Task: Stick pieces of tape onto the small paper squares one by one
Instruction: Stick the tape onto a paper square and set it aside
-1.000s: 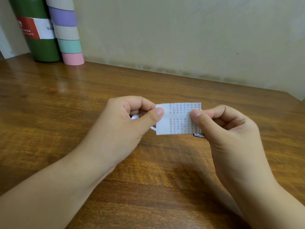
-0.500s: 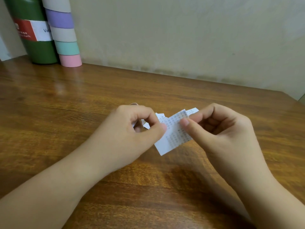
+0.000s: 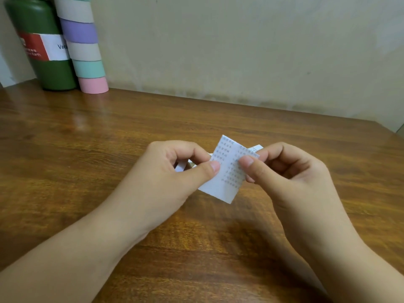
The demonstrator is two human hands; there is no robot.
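Observation:
A small white paper square (image 3: 227, 171) with rows of grey printed characters is held above the wooden table (image 3: 87, 149), tilted with one corner up. My left hand (image 3: 175, 173) pinches its left edge between thumb and forefinger. My right hand (image 3: 290, 178) pinches its right side, the thumb pressed on the printed face. More white paper bits (image 3: 254, 148) lie on the table behind the hands, mostly hidden by them. I cannot make out any piece of tape.
A dark green bottle (image 3: 43, 51) with a red and white label stands at the back left against the wall. Beside it rises a stack of tape rolls (image 3: 84, 51) in beige, purple, teal and pink.
The paper square has turned from lying level between my hands to standing steeply tilted on a corner. Both hands have dropped slightly and kept their pinch on it.

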